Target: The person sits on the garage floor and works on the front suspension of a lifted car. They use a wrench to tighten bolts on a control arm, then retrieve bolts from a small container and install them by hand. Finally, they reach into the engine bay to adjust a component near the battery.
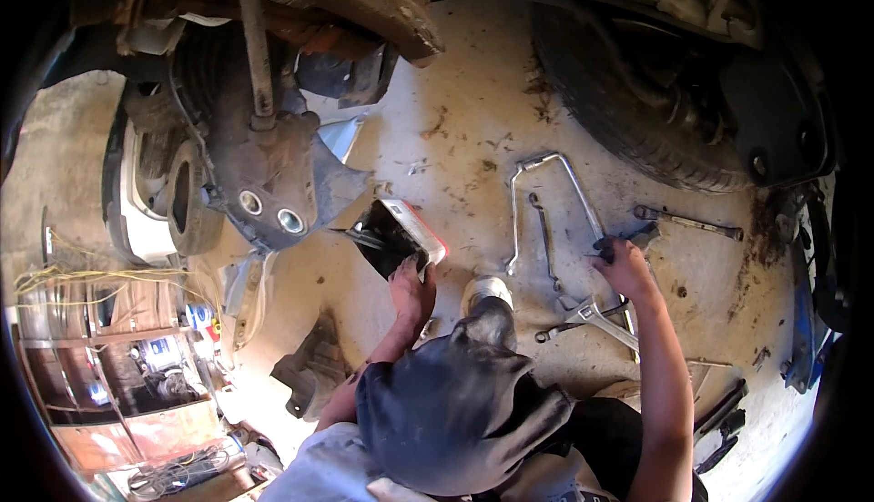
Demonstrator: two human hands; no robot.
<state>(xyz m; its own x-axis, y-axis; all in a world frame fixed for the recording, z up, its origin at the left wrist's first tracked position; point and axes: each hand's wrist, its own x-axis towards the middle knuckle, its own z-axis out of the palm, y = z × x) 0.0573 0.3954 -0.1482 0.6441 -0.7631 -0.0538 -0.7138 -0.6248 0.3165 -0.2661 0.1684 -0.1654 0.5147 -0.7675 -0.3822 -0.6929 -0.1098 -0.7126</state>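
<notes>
One box [418,228] extends forward from the left hand's [413,293] grip; right hand's [628,271] hold is unclear.

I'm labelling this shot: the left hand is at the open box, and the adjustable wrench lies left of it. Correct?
One slip: the adjustable wrench lies right of the open box, as the head view shows. The left hand is at that box.

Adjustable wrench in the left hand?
No, the adjustable wrench lies on the floor; the left hand is on the box.
</notes>
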